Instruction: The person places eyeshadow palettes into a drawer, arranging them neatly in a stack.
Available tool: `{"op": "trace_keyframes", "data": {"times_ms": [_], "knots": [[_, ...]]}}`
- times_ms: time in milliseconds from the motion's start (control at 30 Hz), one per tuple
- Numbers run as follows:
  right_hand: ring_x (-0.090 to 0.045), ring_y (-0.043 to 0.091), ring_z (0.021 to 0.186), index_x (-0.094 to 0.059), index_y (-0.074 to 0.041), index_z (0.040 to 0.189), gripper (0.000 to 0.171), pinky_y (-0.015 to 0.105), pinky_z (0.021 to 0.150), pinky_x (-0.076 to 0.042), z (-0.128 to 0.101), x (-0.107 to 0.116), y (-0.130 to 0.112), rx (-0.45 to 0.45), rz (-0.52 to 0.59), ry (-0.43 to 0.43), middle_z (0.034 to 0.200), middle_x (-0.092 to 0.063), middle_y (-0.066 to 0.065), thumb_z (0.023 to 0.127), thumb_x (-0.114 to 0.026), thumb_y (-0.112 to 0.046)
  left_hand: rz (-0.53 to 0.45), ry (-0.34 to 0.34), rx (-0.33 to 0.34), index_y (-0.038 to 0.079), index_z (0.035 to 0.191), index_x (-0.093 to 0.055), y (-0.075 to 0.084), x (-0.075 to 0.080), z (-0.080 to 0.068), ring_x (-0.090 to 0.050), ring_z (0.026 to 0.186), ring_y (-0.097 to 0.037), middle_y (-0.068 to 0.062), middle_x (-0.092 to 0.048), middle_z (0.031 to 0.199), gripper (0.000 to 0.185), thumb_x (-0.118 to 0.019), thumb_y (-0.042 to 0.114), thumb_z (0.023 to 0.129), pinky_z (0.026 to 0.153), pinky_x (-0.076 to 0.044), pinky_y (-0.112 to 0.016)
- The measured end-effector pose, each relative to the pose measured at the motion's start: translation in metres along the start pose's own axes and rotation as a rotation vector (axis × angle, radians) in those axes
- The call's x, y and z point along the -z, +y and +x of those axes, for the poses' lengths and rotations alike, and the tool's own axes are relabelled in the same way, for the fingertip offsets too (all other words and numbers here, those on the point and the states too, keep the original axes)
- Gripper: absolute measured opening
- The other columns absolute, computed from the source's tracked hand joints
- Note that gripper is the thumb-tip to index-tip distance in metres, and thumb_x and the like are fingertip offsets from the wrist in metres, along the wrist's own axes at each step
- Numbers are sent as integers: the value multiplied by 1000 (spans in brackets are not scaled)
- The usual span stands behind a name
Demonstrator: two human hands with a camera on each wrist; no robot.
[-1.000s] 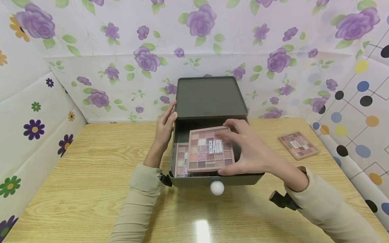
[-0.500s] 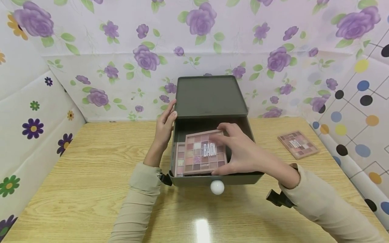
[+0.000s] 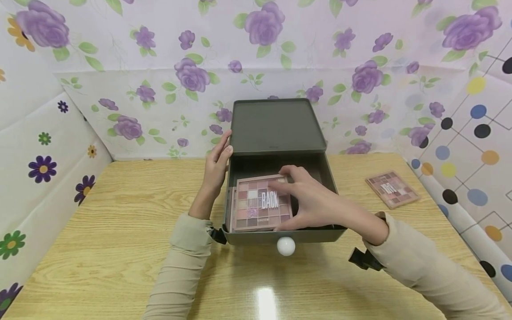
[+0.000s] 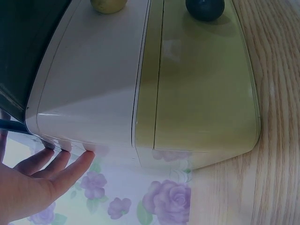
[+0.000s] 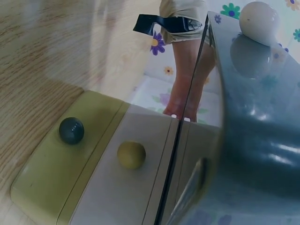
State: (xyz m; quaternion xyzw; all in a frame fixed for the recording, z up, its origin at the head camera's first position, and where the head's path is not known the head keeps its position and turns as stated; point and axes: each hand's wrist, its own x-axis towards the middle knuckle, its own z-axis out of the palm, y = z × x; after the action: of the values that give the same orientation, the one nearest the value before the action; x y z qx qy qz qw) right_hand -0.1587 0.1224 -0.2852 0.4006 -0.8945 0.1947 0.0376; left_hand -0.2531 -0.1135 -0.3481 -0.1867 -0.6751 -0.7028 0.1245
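In the head view a dark green drawer stands pulled out, its white round knob facing me. My right hand grips an eyeshadow palette marked "BACK", thumb on the near edge and fingers at the far edge. That palette lies low in the drawer's left half, overlapping another palette of which only a left strip shows. My left hand rests against the left side of the drawer cabinet. In the left wrist view its extended fingers touch the cabinet's side.
A further palette lies on the wooden table at the right. Below the green drawer are a whitish drawer and an olive drawer, both closed. Floral cloth hangs behind, with patterned cloths at both sides.
My right hand has moved left and slightly down with the palette, covering more of the one beneath it. My left hand keeps its place on the cabinet.
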Motion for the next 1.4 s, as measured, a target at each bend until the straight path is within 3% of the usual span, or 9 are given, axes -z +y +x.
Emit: {"op": "trace_keyframes", "data": {"times_ms": [233, 400, 767, 1133, 1400], "knots": [[-39, 31, 111, -54, -5, 127, 76, 42, 86, -39, 1, -1, 1, 12, 26, -66, 125, -39, 22, 66, -78, -43, 18, 4, -3, 15, 140, -38, 0, 0, 0, -33, 129, -15, 2, -34, 144, 49, -43, 24, 92, 69, -44, -25], [-39, 29, 115, -51, -4, 130, 70, 42, 89, -38, 1, 0, 2, 23, 78, -137, 128, -40, 19, 75, -71, -42, 18, 12, 8, 14, 141, -37, 0, 0, -1, -31, 130, -15, 2, -33, 144, 50, -43, 25, 92, 75, -43, -30], [-49, 31, 112, -49, -1, 130, 62, 44, 90, -40, -1, 6, 8, 38, 192, -122, 129, -43, 21, 78, -71, -26, 18, 23, 12, 13, 141, -37, -1, -1, -1, -30, 131, -18, 1, -32, 145, 52, -43, 26, 91, 83, -40, -38], [-47, 34, 117, -37, 8, 135, 65, 35, 93, -40, -14, 15, 16, -41, 518, -104, 138, -34, 24, 80, -68, -10, 6, 13, 18, 13, 141, -37, 0, 0, -1, -30, 131, -16, 1, -32, 145, 50, -42, 24, 92, 84, -42, -40], [-48, 37, 113, -39, 6, 134, 58, 32, 88, -44, -28, 28, 22, -11, 655, -57, 129, -44, 24, 83, -64, -3, 9, 17, 16, 15, 141, -37, -1, -1, -1, -31, 131, -13, 3, -32, 145, 52, -44, 29, 91, 86, -41, -39]]}}
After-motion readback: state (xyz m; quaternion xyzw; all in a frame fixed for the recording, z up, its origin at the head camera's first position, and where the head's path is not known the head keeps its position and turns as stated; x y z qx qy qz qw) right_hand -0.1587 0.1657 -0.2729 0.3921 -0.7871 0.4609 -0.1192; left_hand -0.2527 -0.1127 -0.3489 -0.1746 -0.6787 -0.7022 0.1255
